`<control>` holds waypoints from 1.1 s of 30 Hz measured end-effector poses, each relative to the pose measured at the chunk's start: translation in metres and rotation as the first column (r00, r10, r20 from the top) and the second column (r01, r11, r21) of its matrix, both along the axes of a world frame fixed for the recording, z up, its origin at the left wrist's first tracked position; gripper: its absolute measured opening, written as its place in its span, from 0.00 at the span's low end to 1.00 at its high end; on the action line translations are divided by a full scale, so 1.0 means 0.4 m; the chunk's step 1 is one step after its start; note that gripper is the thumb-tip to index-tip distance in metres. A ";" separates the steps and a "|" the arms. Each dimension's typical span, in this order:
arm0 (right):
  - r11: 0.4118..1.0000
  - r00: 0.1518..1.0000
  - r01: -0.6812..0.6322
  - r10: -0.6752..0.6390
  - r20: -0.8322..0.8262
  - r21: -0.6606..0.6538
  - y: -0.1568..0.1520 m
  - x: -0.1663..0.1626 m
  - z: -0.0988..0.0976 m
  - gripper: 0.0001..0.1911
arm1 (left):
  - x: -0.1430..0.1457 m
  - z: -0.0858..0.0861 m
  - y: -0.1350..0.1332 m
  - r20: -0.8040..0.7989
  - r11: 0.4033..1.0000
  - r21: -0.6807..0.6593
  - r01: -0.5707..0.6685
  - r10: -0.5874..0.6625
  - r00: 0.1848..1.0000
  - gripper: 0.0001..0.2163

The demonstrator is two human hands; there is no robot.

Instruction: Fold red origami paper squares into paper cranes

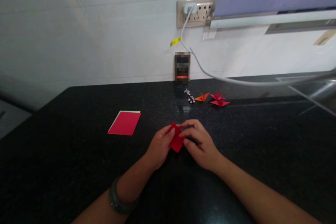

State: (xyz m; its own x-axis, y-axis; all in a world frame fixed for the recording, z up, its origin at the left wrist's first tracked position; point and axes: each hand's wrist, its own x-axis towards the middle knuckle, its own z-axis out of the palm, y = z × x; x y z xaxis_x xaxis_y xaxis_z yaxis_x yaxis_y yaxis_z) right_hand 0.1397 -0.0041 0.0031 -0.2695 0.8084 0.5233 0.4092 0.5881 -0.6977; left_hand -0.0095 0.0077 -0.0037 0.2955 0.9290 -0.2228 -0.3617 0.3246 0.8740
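A folded piece of red origami paper [177, 142], diamond-shaped, is held up just above the dark countertop. My left hand [159, 147] pinches its left side, thumb on top and the other fingers behind it. On the opposite side, my right hand [201, 143] has its thumb and fingers closed about the right corner; the exact contact is partly hidden. To the left lies a stack of square paper [124, 123], red on top with a pale sheet showing at its edge.
Beyond my hands stand an orange paper crane [202, 97] and red paper cranes [219, 103]. Beside them is a small pink-and-black patterned item [189, 96]. A blurred device [182, 67] leans against the wall. A white cable [236, 82] runs rightward from the socket panel [195, 13].
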 end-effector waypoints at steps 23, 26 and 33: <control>0.972 0.986 0.165 -0.160 0.042 -0.166 0.013 -0.015 -0.023 0.05 | 0.000 -0.010 -0.010 -0.468 0.956 0.277 0.093 0.050 0.882 0.14; 0.959 0.983 0.185 -0.182 0.038 -0.215 0.016 -0.015 -0.026 0.07 | 0.003 -0.007 -0.014 -0.445 0.944 0.311 0.107 0.046 0.894 0.15; 0.956 0.970 0.228 -0.240 -0.046 -0.183 0.019 -0.009 -0.023 0.07 | 0.008 0.017 -0.005 0.005 0.994 -0.106 -0.017 0.018 1.000 0.15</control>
